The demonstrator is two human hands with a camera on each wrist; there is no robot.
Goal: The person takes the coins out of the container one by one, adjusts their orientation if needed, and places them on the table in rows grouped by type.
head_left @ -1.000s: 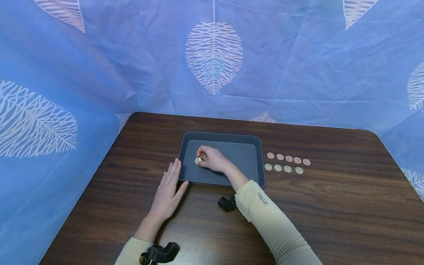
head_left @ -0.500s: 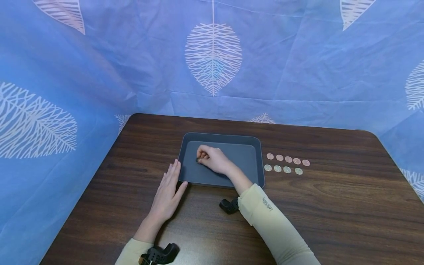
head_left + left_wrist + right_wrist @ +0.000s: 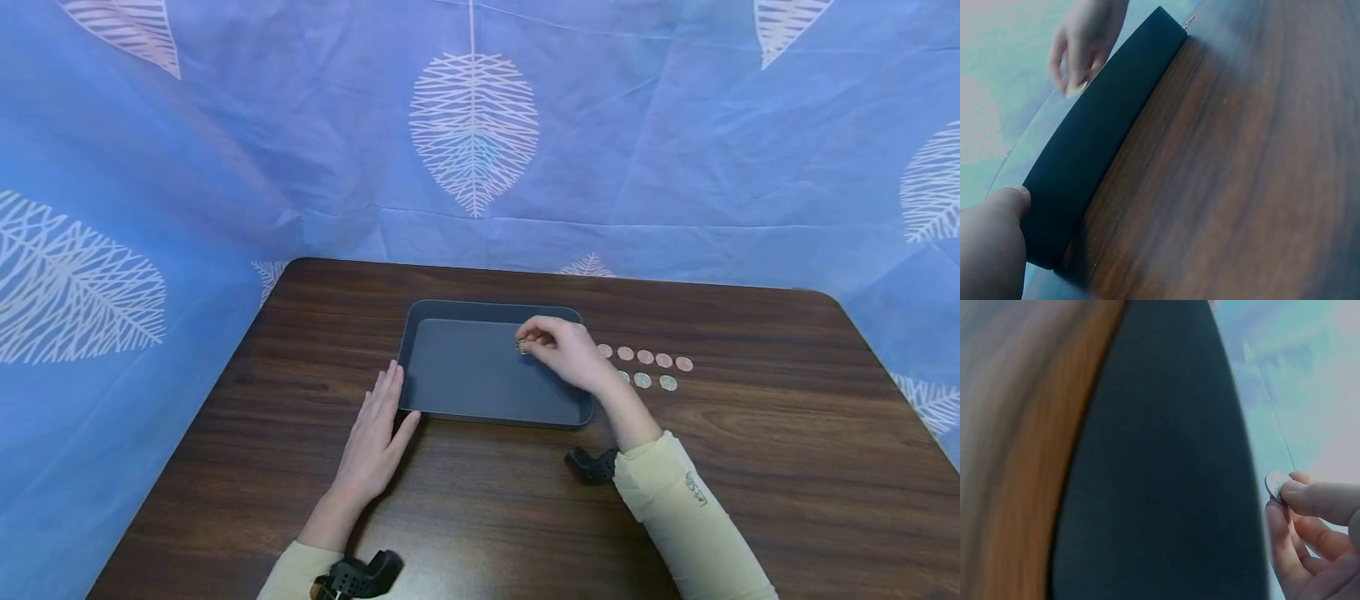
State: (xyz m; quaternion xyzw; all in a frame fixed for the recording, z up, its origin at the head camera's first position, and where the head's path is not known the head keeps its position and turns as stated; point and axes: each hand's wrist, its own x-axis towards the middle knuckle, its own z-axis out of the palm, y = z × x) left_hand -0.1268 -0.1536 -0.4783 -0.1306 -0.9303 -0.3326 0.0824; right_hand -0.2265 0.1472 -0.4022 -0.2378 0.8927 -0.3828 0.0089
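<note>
My right hand (image 3: 564, 352) pinches a silvery coin (image 3: 1275, 484) between thumb and fingers, over the right part of a dark grey tray (image 3: 465, 367). In the head view this coin shows only as a small shiny spot at the fingertips. My left hand (image 3: 371, 442) lies with straight fingers along the tray's left side, its thumb at the near wall (image 3: 1094, 140). To the right of the tray are two rows of coins: several copper ones (image 3: 645, 357) behind, silvery ones (image 3: 642, 381) in front. My right hand and wrist partly cover the left ends of these rows.
The brown wooden table (image 3: 480, 508) carries everything. Behind it hangs a blue cloth (image 3: 637, 125) with white leaf prints. A black wrist camera (image 3: 591, 465) juts from the right sleeve, another (image 3: 367, 575) from the left.
My right hand, with the coin, has moved from the tray's left part to its right part, closer to the rows. My left hand has stayed at the tray.
</note>
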